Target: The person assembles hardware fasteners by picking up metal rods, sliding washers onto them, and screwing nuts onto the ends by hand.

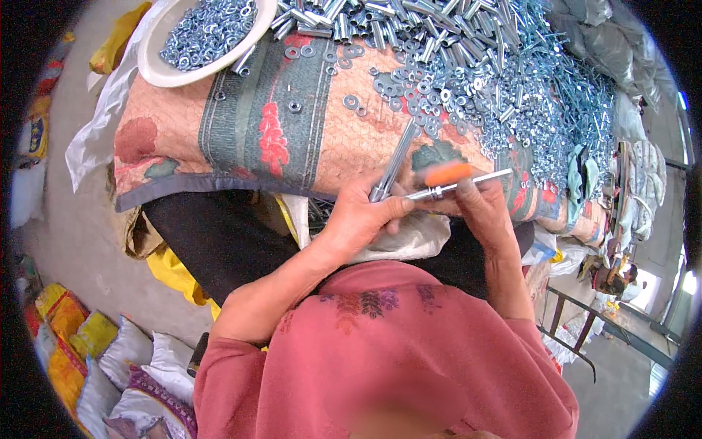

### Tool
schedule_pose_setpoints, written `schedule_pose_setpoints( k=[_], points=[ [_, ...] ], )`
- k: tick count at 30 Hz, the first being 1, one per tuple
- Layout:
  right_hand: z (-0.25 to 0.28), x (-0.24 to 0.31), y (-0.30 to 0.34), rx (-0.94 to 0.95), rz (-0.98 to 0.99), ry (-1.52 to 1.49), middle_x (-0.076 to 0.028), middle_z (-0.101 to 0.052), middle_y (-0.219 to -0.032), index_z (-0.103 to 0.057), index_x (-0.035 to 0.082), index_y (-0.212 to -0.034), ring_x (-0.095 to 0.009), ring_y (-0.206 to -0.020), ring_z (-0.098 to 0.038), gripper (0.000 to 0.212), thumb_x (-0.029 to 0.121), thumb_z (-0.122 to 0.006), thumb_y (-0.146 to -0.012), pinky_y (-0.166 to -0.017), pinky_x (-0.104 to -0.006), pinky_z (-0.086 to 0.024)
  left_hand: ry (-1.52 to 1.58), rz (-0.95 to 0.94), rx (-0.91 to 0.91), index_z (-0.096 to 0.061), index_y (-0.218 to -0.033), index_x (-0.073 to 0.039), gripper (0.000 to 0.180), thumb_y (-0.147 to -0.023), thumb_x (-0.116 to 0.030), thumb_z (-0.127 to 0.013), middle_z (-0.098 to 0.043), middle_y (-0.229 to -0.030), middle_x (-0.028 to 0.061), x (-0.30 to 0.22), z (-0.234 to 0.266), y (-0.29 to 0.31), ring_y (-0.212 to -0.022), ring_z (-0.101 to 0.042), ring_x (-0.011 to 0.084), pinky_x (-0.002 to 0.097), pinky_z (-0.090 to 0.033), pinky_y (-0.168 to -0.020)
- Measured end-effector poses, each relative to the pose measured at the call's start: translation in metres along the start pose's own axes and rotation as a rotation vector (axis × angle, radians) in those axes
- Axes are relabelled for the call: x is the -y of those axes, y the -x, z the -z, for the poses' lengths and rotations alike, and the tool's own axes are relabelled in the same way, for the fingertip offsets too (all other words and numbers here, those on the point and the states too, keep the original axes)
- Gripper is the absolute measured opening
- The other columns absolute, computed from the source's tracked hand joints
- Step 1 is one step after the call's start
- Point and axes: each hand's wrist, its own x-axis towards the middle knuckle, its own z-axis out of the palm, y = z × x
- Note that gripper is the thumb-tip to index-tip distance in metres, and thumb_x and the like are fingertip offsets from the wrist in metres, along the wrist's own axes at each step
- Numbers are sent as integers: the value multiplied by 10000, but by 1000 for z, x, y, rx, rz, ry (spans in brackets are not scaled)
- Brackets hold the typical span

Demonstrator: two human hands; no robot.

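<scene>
My left hand (362,219) is closed around a bundle of slim metal rods (397,161), which look like sleeved bolts and point up toward the table. Between its thumb and fingers it also grips one end of a single bolt (486,177). That bolt runs across to my right hand (484,208), whose fingers pinch it. Midway along the bolt sits a nut or washer (436,192). Just above it is an orange piece (447,174), smeared by motion; its kind and what carries it are unclear.
Ahead lies a patterned cloth (292,139) over the work surface, with loose washers (409,91), heaped metal sleeves (439,29) and long thin bolts (578,102). A white basin (150,62) of nuts stands far left. A white sack (409,241) hangs below the hands.
</scene>
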Motion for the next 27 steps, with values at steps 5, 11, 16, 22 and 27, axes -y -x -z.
schedule_pose_setpoints(
  k=[5,11,16,22,27],
  points=[
    [9,5,1,45,-136,168,-104,-630,-917,-585,-31,-991,-142,-764,-608,312,254,-557,-867,-658,-267,-502,68,8,-44,-552,-798,-64,129,-790,-157,-642,-528,-531,-6,-8,3,1,-390,-398,37,187,-275,-352],
    [-22,-18,-8,-126,-43,90,-34,-612,-732,-590,8,-992,-67,-580,-540,204,125,-576,-826,-459,-186,-402,-759,-622,-321,-579,-839,-19,169,-775,-165,-637,-508,-573,96,5,-3,3,-496,-503,136,321,-385,-474],
    [-26,0,5,-172,-63,72,-10,-583,-681,-610,25,-950,-53,-567,-516,167,141,-569,-838,-461,-173,-388,-501,-442,-180,-584,-892,-43,168,-787,-163,-634,-516,-577,33,-7,4,2,-475,-484,98,262,-377,-440],
    [6,11,-13,-187,290,631,-69,-597,-894,-608,34,-990,-155,-720,-559,263,66,-633,-730,-654,-278,-450,205,19,33,-429,-1199,-78,421,-841,-224,-597,-501,-650,24,-13,-1,8,-410,-358,39,169,-250,-342],
    [22,5,-55,-413,675,1255,-115,-530,-842,-597,49,-951,-275,-767,-539,212,67,-618,-741,-661,-354,-438,363,99,251,-454,-1184,-65,364,-888,-269,-512,-473,-661,26,-15,4,6,-399,-300,26,173,-208,-331]
  ],
)
